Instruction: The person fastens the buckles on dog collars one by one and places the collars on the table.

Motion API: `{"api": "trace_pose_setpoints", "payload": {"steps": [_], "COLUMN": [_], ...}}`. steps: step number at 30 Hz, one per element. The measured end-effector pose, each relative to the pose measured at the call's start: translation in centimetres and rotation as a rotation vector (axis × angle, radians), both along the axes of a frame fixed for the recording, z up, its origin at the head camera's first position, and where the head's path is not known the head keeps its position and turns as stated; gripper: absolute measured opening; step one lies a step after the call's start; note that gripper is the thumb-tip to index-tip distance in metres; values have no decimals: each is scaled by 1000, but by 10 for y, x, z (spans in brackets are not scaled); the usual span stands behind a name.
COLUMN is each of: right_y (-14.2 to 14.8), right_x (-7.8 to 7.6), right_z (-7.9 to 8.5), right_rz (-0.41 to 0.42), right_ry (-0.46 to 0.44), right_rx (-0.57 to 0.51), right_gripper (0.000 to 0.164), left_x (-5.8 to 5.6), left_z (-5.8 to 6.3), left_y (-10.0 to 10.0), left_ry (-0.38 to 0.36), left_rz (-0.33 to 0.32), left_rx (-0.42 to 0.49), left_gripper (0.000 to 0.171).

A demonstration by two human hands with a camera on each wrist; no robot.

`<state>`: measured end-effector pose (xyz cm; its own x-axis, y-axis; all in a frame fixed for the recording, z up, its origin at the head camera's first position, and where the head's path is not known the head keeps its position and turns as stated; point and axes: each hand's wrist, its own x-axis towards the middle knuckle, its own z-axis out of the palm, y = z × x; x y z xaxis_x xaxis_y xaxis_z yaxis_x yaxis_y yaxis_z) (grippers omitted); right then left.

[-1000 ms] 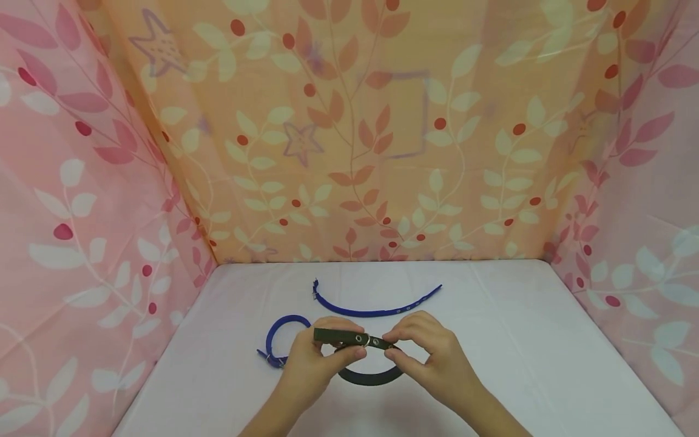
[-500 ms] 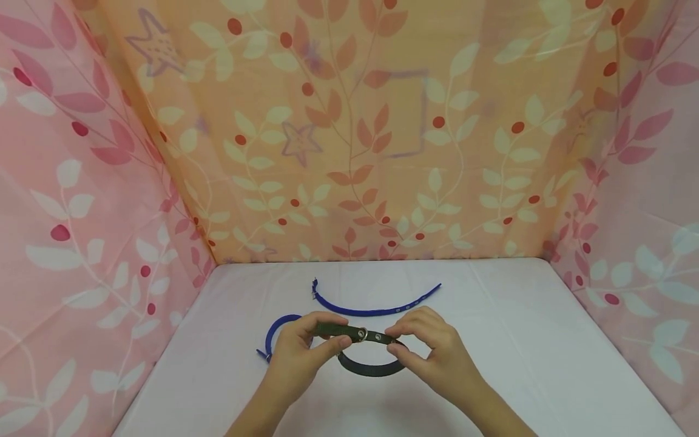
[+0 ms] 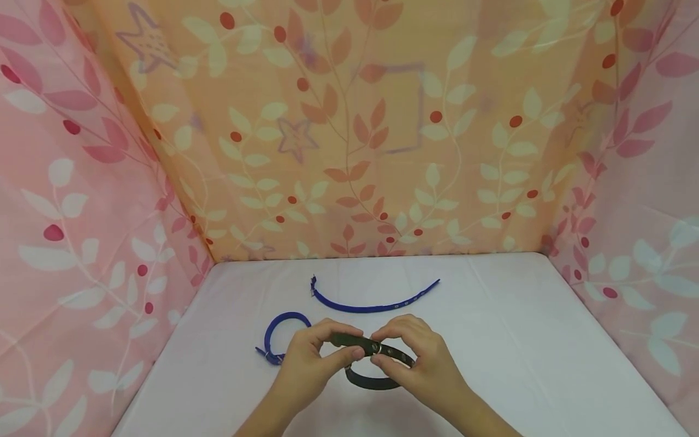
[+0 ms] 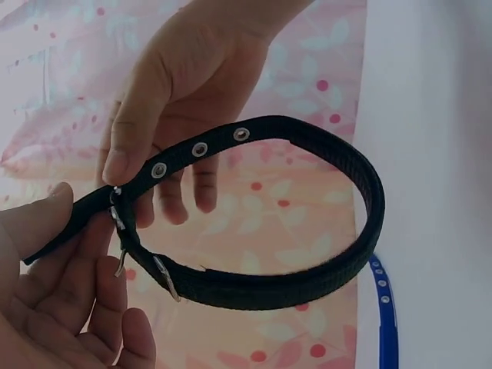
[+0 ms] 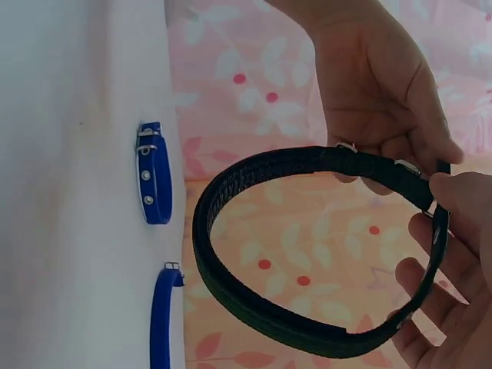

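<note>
A dark green collar (image 3: 374,383) is held up above the table, bent into a loop with its strap end through the buckle (image 4: 118,217). My left hand (image 3: 308,361) pinches the strap end between thumb and fingers. Right beside the buckle, my right hand (image 3: 423,358) grips the collar with thumb and fingertips. Metal eyelets (image 4: 200,149) run along the strap past the buckle in the left wrist view. A second metal ring (image 4: 167,278) sits farther round the loop.
On the white table (image 3: 519,340), a blue collar (image 3: 360,309) lies unbuckled in a shallow curve beyond my hands. Another blue collar (image 3: 269,331), fastened in a loop, is left of my left hand, partly hidden by it. Patterned curtains (image 3: 349,182) enclose the table's back and sides.
My hands have come closer together at the buckle, the right one shifting left along the collar and the left one shifting right. Both blue collars stay where they were.
</note>
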<state>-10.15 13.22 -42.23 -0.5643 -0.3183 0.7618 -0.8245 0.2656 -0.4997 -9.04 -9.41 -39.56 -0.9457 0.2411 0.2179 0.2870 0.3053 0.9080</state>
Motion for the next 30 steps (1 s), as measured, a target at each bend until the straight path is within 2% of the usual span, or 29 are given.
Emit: {"api": "trace_pose_setpoints", "payload": {"steps": [8,11,16,19,22,26,30], "right_y": [4,4,1,2,5,7,5], "right_x": [-3,-2,0,0,-1,-1,1], "right_z": [2,3,3,4,6,6,5], "right_rz": [-11,6,13,-31,-71,-69,-48], "right_ry": [-51,-61,-2,17,-16,-69,-33], "right_rx": [-2,-9,3,29,67,133,150], "right_gripper": [35,35,38,37,37,37,40], "left_x": [-2,-2,0,1,2,4,4], "left_z": [3,2,1,2,4,5,5], "left_y": [-6,-5,-2,-2,-3,-3,-1], "left_ry": [20,10,16,42,66,60,51], "left_rz": [-26,-40,-45,-28,-7,-23,-70], "left_rx": [150,129,64,93,132,162,157], "left_gripper": [21,21,21,21,21,22,20]}}
